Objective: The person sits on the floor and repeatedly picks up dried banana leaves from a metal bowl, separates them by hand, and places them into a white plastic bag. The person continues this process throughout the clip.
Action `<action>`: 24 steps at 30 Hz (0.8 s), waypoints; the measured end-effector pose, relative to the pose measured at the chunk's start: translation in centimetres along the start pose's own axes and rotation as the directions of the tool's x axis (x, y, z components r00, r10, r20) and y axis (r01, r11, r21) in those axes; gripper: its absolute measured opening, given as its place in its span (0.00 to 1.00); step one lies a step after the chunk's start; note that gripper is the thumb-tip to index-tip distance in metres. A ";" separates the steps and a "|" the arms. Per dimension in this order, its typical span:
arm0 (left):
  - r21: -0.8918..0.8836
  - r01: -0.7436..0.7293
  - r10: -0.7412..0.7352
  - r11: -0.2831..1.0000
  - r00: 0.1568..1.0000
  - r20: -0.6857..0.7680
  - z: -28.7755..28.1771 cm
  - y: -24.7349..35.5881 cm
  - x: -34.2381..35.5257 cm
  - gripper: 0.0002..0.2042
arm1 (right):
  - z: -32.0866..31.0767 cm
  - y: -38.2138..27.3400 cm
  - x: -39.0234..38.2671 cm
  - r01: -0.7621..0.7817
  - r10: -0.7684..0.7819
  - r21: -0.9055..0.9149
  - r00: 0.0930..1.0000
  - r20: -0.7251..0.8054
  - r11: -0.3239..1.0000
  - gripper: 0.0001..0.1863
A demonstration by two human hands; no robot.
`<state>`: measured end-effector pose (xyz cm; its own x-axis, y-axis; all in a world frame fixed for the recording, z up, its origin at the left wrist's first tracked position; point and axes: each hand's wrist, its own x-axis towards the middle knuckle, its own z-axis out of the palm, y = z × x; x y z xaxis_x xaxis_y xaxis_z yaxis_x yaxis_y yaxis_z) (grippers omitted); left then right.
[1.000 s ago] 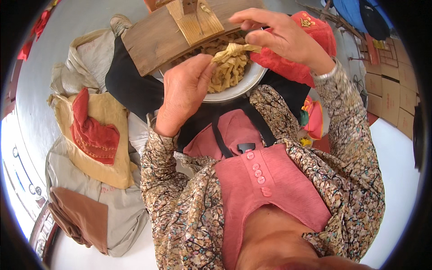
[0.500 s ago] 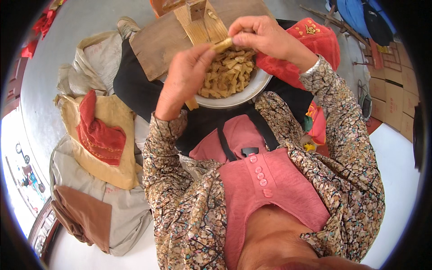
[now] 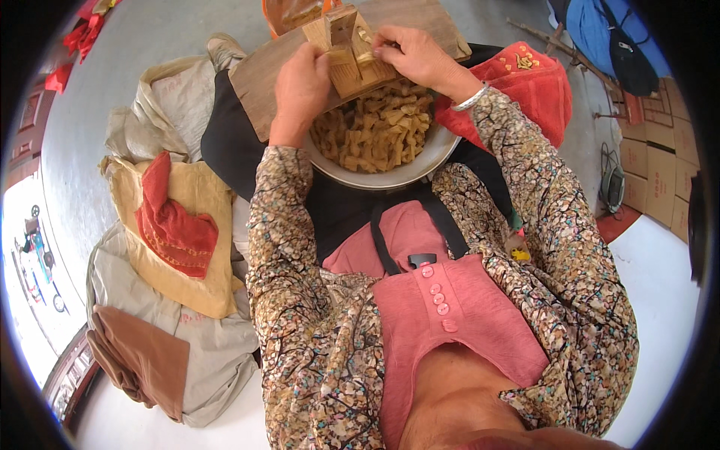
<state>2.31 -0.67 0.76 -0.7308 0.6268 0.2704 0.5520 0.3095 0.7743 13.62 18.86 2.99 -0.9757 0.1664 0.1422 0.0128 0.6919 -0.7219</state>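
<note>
A wooden block with a slot [image 3: 351, 49] stands on a wide wooden board [image 3: 259, 82] that lies across the far side of a metal basin [image 3: 352, 178]. Short, folded-looking tan pieces [image 3: 382, 131] fill the basin; their material is unclear. At the block's left side is my left hand [image 3: 301, 84], its fingers curled closed against the wood. My right hand [image 3: 418, 58] is closed in a pinch at the block's right side, beside a small tan bit [image 3: 365, 58]. The fingers hide what either hand grips.
A red towel [image 3: 510, 94] lies right of the basin. To the left are pale sacks [image 3: 169, 352] with a red cloth [image 3: 176, 225] and a brown cloth [image 3: 142, 364]. An orange container [image 3: 289, 16] stands beyond the board, and stacked cartons [image 3: 652, 161] at far right.
Both hands have moved away from above the basin, where they pinched a tan piece between them, to either side of the wooden block. The block now appears turned and further right.
</note>
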 end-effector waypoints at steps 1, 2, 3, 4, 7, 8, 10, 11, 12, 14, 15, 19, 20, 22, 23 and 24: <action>0.143 0.035 -0.033 0.989 0.999 -0.022 -0.5 -0.4 -0.5 0.08 | 0.0 0.5 -0.8 0.023 -0.023 -0.009 1.000 -0.010 1.000 0.08; 0.285 0.081 -0.069 0.955 0.996 -0.052 -1.1 -0.1 -1.1 0.08 | 0.0 0.6 -1.7 0.049 -0.049 -0.014 0.999 -0.013 0.999 0.08; 0.181 0.099 -0.093 0.979 0.995 -0.039 -1.4 0.3 -1.5 0.08 | 0.0 0.7 -2.3 0.072 -0.073 -0.018 0.997 -0.017 0.997 0.08; 0.075 0.119 -0.117 0.990 0.993 -0.023 -1.8 0.9 -1.8 0.09 | -0.2 0.9 -2.0 0.224 -0.232 -0.130 0.971 -0.051 0.966 0.05; -0.279 0.268 -0.234 0.922 0.961 0.149 -1.7 3.3 -3.1 0.10 | -0.5 -3.5 -2.3 0.477 -0.551 -0.308 0.802 -0.230 0.823 0.07; -0.385 0.344 -0.270 0.857 0.934 0.233 -1.5 4.4 -3.8 0.11 | -0.2 -4.8 -1.8 0.525 -0.608 -0.319 0.741 -0.286 0.789 0.07; -0.637 0.453 -0.276 0.623 0.890 0.363 -1.6 7.4 -4.6 0.12 | 0.0 -6.8 -0.7 0.571 -0.664 -0.341 0.665 -0.342 0.747 0.08; -0.732 0.487 -0.247 0.477 0.873 0.420 -1.6 8.6 -4.5 0.13 | -0.4 -7.2 -0.5 0.561 -0.662 -0.353 0.665 -0.345 0.748 0.08; -0.729 0.512 -0.286 0.454 0.859 0.425 -1.5 9.3 -4.6 0.14 | -0.9 -7.4 -0.7 0.498 -0.601 -0.355 0.742 -0.298 0.791 0.09; -0.594 0.450 -0.272 0.667 0.889 0.368 -1.4 9.5 -4.4 0.14 | -2.1 -8.5 -0.7 0.413 -0.486 -0.292 0.838 -0.248 0.862 0.10; -0.509 0.405 -0.256 0.759 0.905 0.339 -1.4 9.5 -4.3 0.14 | -2.9 -8.6 -0.6 0.414 -0.493 -0.314 0.836 -0.241 0.855 0.10; -0.412 0.333 -0.200 0.848 0.921 0.333 -3.2 8.5 -4.9 0.15 | -4.6 -7.8 -0.2 0.477 -0.515 -0.202 0.824 -0.234 0.855 0.08; -0.394 0.376 -0.261 0.838 0.912 0.315 -3.5 8.6 -4.7 0.15 | -4.6 -7.8 -0.4 0.504 -0.545 -0.209 0.799 -0.256 0.838 0.08; -0.492 0.448 -0.311 0.746 0.889 0.337 -3.5 8.6 -4.7 0.15 | -4.1 -8.6 -0.6 0.560 -0.624 -0.278 0.723 -0.295 0.780 0.08; -0.589 0.476 -0.301 0.654 0.877 0.375 -3.1 8.1 -4.7 0.14 | -3.5 -9.1 -0.7 0.587 -0.673 -0.331 0.670 -0.313 0.738 0.09; -0.672 0.499 -0.286 0.548 0.866 0.410 -2.7 7.6 -4.7 0.14 | -3.1 -9.8 -1.1 0.554 -0.681 -0.413 0.672 -0.291 0.723 0.10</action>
<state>8.88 -3.22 6.97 -0.6265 0.7472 -0.2220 -0.3321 0.0018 0.9432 15.22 14.11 12.04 -0.6009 -0.1550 0.7842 -0.4410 0.8825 -0.1634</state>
